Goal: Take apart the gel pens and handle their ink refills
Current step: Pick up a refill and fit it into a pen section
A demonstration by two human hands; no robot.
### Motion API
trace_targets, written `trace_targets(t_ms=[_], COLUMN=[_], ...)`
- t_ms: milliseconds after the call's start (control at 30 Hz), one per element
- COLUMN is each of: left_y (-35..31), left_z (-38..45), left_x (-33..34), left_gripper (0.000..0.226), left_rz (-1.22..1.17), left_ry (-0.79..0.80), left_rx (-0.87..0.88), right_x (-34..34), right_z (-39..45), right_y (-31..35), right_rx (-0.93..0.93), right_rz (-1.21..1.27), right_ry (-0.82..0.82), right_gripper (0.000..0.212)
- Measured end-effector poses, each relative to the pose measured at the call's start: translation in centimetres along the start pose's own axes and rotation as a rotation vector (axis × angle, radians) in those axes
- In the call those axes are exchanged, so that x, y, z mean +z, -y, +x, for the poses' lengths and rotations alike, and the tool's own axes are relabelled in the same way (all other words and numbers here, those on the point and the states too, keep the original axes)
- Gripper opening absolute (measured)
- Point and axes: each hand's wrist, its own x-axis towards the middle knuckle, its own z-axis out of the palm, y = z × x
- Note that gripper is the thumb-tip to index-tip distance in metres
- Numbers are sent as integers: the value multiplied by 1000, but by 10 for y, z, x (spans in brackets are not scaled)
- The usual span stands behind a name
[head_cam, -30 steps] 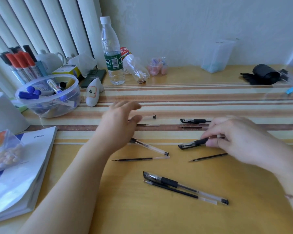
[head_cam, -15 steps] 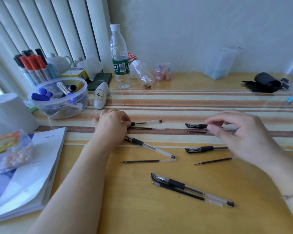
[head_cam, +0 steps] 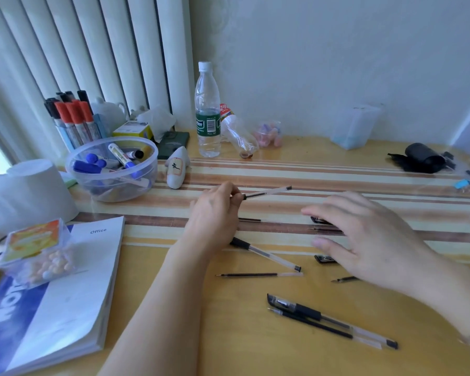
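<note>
My left hand [head_cam: 215, 213] grips a clear gel pen barrel [head_cam: 266, 192] by its black grip end, lifted a little off the desk and pointing right. My right hand [head_cam: 369, 240] hovers with fingers spread over two black pen caps [head_cam: 323, 258] and a thin refill [head_cam: 323, 229], holding nothing. Another uncapped pen [head_cam: 266, 253] lies just below my left hand, with a loose ink refill [head_cam: 255, 274] under it. A short refill tip [head_cam: 345, 279] pokes out from beneath my right hand. A whole capped gel pen [head_cam: 331, 318] and a refill beside it lie near the front.
A clear bowl of markers [head_cam: 111, 169] and a white roll [head_cam: 25, 196] stand at the left. A book [head_cam: 65, 289] with a box of small beads [head_cam: 36, 251] lies front left. A water bottle [head_cam: 207, 109] stands at the back, a black pouch [head_cam: 421, 158] far right.
My left hand closed on the pen barrel and lifted it off the desk. My right hand let go of the cap area and spread open, drifting left above the caps.
</note>
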Motion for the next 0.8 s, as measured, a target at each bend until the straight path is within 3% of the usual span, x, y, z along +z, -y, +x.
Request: trace_targets(t_ms=[67, 267, 433, 500, 700, 800], left_y=[0, -4, -9, -10, -9, -11], left_z=[-1, -5, -7, -6, -8, -8], left_x=[2, 3, 0, 0, -3, -4], left_gripper=[24, 27, 22, 21, 31, 22], left_rz=[21, -93, -134, -120, -91, -180], left_ry=[5, 14, 229, 272, 241, 179], left_rx=[74, 217, 251, 256, 208, 214], right_x=[0, 17, 42, 45, 42, 41], right_z=[10, 60, 53, 47, 41, 36], right_y=[6, 18, 17, 13, 3, -3], right_rx=[-11, -112, -78, -70, -77, -1], right_rz=[-40, -179, 66, 108, 162, 214], right_ry=[44, -112, -110, -129, -220, -239], right_gripper=[49, 38, 24, 31, 29, 30])
